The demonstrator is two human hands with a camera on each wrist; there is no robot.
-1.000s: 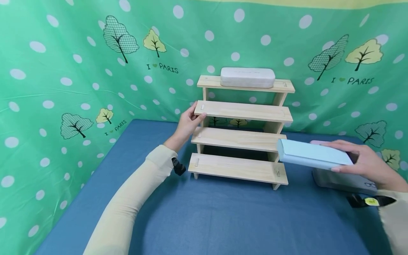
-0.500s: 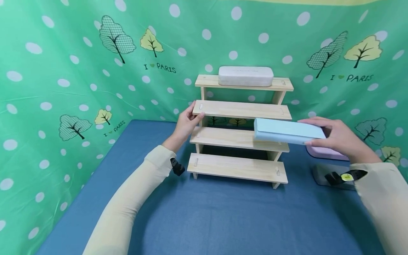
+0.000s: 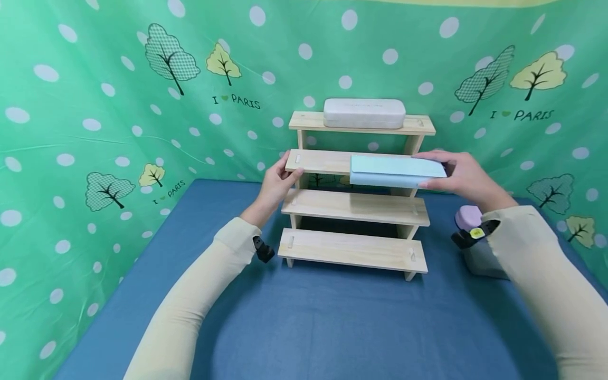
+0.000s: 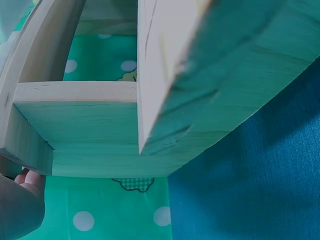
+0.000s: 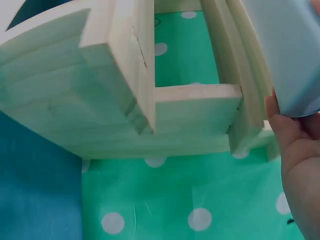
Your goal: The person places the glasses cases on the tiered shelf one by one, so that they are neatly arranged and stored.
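In the head view, a wooden four-step shelf [image 3: 353,206] stands on the blue tabletop. My left hand [image 3: 274,187] grips the left end of its second board from the top, thumb on the front edge. My right hand [image 3: 463,177] holds a light blue glasses case [image 3: 394,170] by its right end, thumb in front and fingers behind. The case lies lengthwise over the right part of that same board; whether it touches the wood I cannot tell. In the right wrist view, the case [image 5: 295,60] shows beside the shelf's side, with fingers at its lower end.
A white glasses case [image 3: 364,114] sits on the top board. To the right of the shelf, a purple case [image 3: 468,217] and a grey case [image 3: 482,262] are partly hidden by the right forearm. A green patterned cloth [image 3: 256,137] hangs behind.
My right hand has carried the light blue glasses case leftward and up, from beside the shelf to the second board from the top. My left hand keeps its grip on the board.
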